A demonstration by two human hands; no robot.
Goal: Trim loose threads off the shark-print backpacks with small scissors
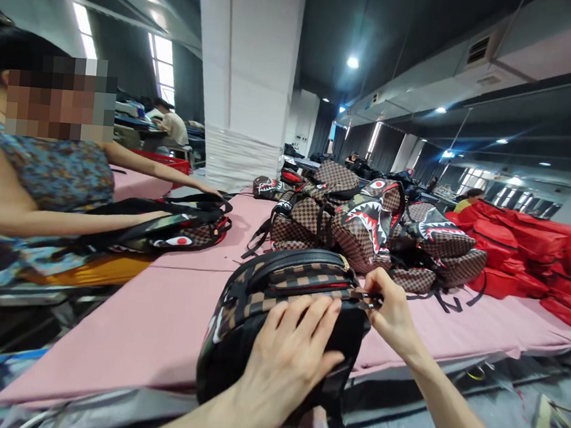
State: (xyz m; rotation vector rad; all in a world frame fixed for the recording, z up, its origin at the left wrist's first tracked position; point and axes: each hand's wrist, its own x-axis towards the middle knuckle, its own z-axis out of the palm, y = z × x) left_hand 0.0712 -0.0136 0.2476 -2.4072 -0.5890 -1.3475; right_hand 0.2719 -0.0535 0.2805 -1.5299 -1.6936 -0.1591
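Observation:
A brown-checked and black backpack [238,309] stands at the near edge of the pink-covered table, its top zipper facing up and partly parted over a red edge. My left hand [295,346] lies on its black panel, fingers stretched out and thumb apart. At the right end of the zipper, my right hand [389,311] pinches a small dark piece that looks like a zipper pull [370,301]. A black carry handle [296,258] arches along the bag's top.
Checked backpacks with shark-mouth prints [363,227] are heaped behind my bag. Red bags [515,245] are piled on the right of the pink table [168,323]. At left, a co-worker [41,175] handles another backpack [190,229]. A white pillar [250,73] rises behind.

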